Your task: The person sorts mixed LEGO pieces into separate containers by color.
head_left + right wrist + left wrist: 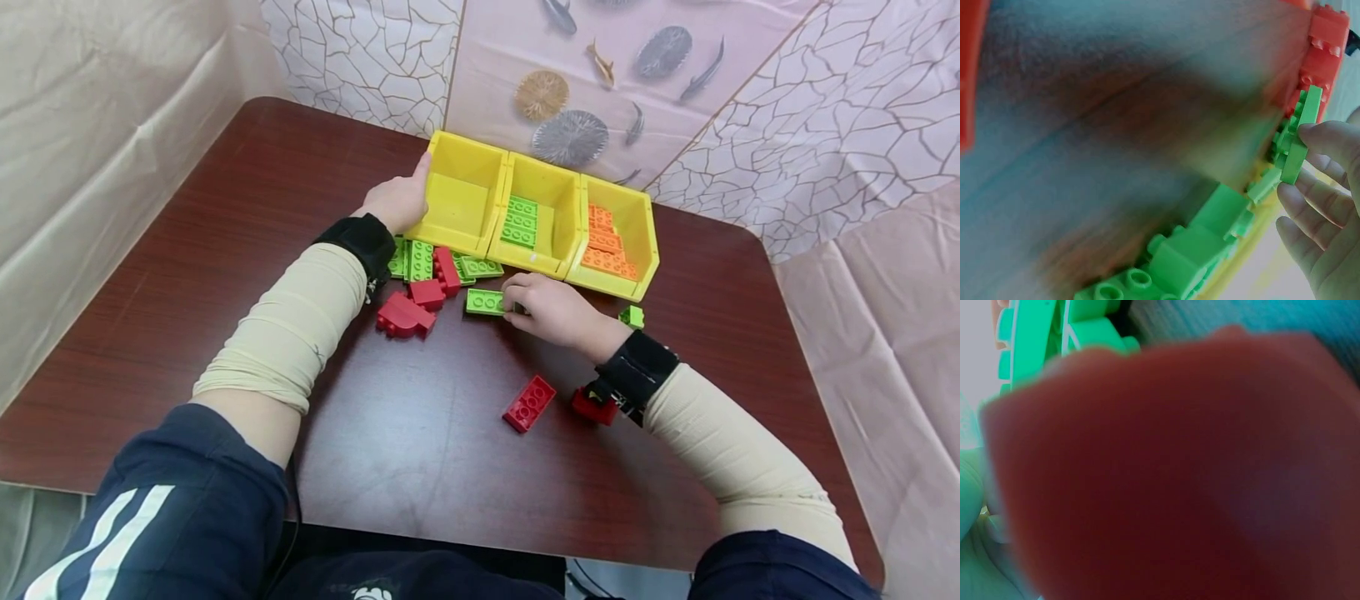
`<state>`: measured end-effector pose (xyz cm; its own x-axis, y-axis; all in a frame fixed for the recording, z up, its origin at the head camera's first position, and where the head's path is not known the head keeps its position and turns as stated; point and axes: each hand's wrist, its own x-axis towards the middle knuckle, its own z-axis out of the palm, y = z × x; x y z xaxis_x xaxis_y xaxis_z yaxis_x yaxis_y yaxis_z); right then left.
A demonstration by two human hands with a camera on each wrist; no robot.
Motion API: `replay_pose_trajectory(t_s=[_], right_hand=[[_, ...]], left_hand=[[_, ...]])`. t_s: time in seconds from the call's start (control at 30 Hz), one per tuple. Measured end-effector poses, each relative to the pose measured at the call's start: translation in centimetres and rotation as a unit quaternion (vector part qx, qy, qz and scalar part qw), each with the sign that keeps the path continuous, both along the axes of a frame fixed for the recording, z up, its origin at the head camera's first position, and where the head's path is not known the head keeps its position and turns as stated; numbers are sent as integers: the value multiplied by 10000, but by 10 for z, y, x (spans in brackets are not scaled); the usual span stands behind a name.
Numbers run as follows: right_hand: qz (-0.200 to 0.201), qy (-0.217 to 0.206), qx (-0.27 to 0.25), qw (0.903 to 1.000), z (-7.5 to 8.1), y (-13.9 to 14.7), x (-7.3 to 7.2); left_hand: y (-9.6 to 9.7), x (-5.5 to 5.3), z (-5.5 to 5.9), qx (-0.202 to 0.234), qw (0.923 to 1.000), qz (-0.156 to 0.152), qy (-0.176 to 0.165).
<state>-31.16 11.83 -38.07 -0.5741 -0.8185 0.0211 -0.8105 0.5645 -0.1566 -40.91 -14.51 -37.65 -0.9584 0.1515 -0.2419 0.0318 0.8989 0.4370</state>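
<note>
My left hand (397, 202) holds the left end of the yellow three-compartment bin (495, 246), one finger lying along its rim. Just in front of the bin, my right hand (551, 308) pinches a green toy brick (485, 302) by its right end; its thumb (1329, 137) shows on the brick in the right wrist view. Several green bricks (421, 261) and red bricks (403, 317) lie between the left wrist and the bin's front. A blurred red brick (1179, 475) fills most of the left wrist view.
Green bricks (520, 222) lie in the bin's middle compartment, and orange bricks (604, 242) in the right one. Nearer me are a red brick (529, 403) and another red brick (594, 407) partly under the right wrist. A small green brick (632, 317) sits beyond that wrist.
</note>
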Motion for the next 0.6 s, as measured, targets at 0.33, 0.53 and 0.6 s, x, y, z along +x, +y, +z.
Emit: replay_pose_trajectory(t_s=[0.33,0.53,0.6], right_hand=[[-640,140,-643,9958,25,19,-24],[-1201,147,-568,9910,29,28,-40],[-1344,160,-516,9894,27,28,-46]], left_hand=[[-1,-6,-5,-65,10000,-20,0],[-2,-5,-5,-50,10000,-53,-7],[-2,-4,-4,-57,10000,-54,9]])
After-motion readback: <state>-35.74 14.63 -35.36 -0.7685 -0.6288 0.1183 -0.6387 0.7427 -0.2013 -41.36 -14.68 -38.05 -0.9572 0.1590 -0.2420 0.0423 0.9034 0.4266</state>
